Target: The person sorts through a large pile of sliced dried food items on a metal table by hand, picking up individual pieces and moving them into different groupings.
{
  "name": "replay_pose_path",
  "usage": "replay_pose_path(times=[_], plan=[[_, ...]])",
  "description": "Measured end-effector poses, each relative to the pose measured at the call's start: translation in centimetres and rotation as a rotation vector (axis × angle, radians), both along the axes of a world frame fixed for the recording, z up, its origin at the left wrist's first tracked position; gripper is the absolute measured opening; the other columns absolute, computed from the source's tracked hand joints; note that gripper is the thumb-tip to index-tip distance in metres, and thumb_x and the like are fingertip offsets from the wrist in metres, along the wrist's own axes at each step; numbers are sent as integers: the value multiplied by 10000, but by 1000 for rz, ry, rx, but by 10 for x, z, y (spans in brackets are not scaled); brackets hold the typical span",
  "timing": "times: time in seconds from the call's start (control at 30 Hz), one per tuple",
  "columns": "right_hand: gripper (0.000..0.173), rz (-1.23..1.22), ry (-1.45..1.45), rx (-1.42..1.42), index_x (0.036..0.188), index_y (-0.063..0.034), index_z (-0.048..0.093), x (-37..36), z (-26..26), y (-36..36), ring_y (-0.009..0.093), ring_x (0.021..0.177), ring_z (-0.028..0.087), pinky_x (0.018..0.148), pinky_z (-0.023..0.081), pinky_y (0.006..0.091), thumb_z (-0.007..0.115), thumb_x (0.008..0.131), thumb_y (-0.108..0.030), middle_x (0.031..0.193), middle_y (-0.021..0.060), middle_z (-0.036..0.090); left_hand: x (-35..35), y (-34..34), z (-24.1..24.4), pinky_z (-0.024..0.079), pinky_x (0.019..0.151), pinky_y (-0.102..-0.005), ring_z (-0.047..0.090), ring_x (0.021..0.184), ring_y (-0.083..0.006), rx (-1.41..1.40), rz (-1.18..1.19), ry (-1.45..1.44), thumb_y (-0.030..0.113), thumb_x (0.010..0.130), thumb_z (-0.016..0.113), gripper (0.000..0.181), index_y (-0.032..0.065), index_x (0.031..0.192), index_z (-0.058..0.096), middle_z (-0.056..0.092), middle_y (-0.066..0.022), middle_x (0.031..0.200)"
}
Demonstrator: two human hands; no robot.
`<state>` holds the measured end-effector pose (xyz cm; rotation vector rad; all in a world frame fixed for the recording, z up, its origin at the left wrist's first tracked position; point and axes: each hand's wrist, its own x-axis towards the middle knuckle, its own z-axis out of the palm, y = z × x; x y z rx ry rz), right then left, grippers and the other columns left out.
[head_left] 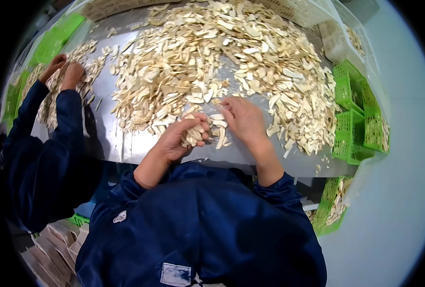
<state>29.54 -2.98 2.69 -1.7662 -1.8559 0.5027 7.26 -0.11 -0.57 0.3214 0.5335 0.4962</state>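
My left hand (174, 140) is curled palm-up around a bunch of pale dried slices (192, 134), perhaps mushroom or root. Just to its right, my right hand (247, 117) reaches low over the metal tabletop (241, 152), thumb and fingers bent toward each other. Its fingertips are near some slices, and whether they pinch one is unclear. A few loose slices (220, 123) lie between the two hands. Beyond them spreads a large heap of slices (169, 79), with a second heap (291, 82) reaching along the right side.
At the left, a co-worker's hands (72, 75) are over another pile (90, 66). Green plastic baskets (349, 132) line the right edge, below a white plastic crate (336, 41). Another green basket (323, 211) with slices sits lower. A green tray (56, 39) is at far left.
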Motion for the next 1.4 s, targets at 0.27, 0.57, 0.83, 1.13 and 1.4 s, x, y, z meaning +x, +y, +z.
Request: replay_pose_path(times=[0.27, 0.57, 0.83, 1.13, 1.4], plan=[[321, -241, -37, 105, 1177, -64, 659, 48, 10, -27, 310, 994, 645, 853, 524, 391, 697, 889, -200, 1167, 143, 639, 21, -2, 1, 650, 683, -302, 693, 1012, -263, -110, -5, -85, 261, 989, 632, 249, 58, 1129, 595, 647, -101, 1018], [349, -240, -145, 107, 1230, -71, 631, 78, -7, -27, 338, 1146, 579, 992, 470, 404, 673, 894, -152, 1239, 149, 609, 63, -7, 3, 599, 604, -278, 718, 807, -200, -100, -271, 65, 264, 1009, 595, 242, 49, 1116, 625, 692, -68, 944], [176, -241, -192, 157, 1061, -109, 710, 66, -2, -18, 284, 1042, 622, 909, 518, 384, 653, 895, -116, 1091, 66, 671, 11, 30, 3, 597, 649, -280, 700, 857, -203, 32, 112, 117, 269, 1034, 526, 264, 52, 1174, 580, 675, -83, 1005], [209, -330, -86, 103, 1115, -67, 702, 50, 3, 1, 252, 835, 676, 763, 532, 329, 637, 964, -195, 958, 88, 709, 9, 2, -3, 569, 958, -473, 644, 1142, -357, -147, 29, -145, 315, 1042, 515, 356, 45, 1269, 557, 642, -164, 1215], [227, -70, -56, 48, 1077, -115, 728, 38, 19, -18, 275, 933, 637, 825, 514, 369, 738, 856, -166, 966, 95, 694, 14, -3, -9, 578, 951, -500, 616, 1188, -378, -181, 49, -214, 345, 1025, 550, 401, 58, 1305, 533, 630, -163, 1242]])
